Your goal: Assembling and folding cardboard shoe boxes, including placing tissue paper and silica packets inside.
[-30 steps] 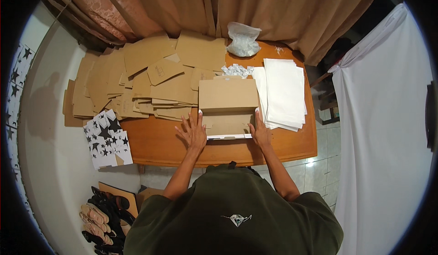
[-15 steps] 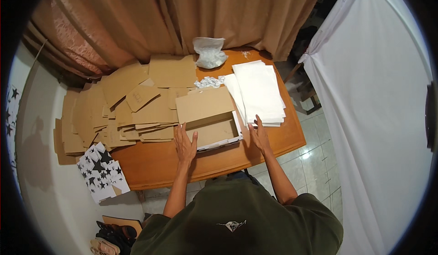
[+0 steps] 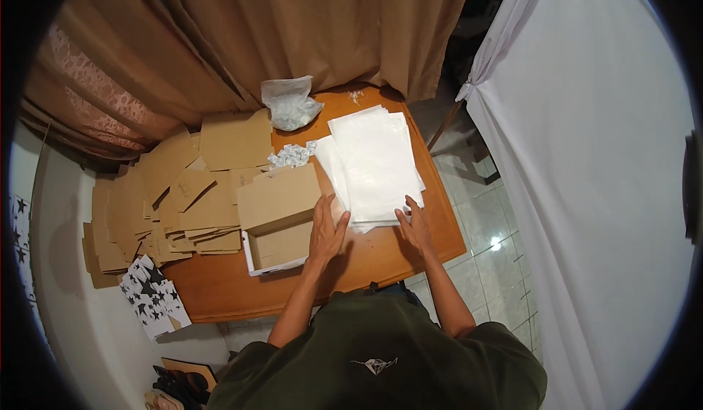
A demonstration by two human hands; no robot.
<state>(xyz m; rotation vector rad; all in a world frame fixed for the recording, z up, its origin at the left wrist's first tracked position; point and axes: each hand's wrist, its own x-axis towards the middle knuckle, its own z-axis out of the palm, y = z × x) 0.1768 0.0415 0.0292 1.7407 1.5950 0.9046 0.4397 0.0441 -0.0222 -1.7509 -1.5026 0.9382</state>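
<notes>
An open shoebox-shaped cardboard box [image 3: 282,246], brown inside with white outer walls, sits near the table's front edge, its lid flap [image 3: 278,196] tilted back. My left hand [image 3: 327,233] is over the box's right end, fingers stretched and thumb apart, beside the near left corner of a stack of white paper sheets [image 3: 377,164]. At the stack's near right corner is my right hand [image 3: 416,227], its fingers spread and fingertips at the paper's edge. Neither hand visibly holds anything; whether the fingertips touch the paper I cannot tell.
Many flat brown cardboard pieces [image 3: 168,197] are heaped on the left of the wooden table [image 3: 220,289]. Small silvery packets [image 3: 291,155] and a clear plastic bag [image 3: 291,106] lie toward the back. Star-patterned card [image 3: 152,298] hangs over the left edge.
My left hand has gone from the box's left side to its right end, near the paper. The view has swung right, so table things appear farther left. My right hand stays by the paper.
</notes>
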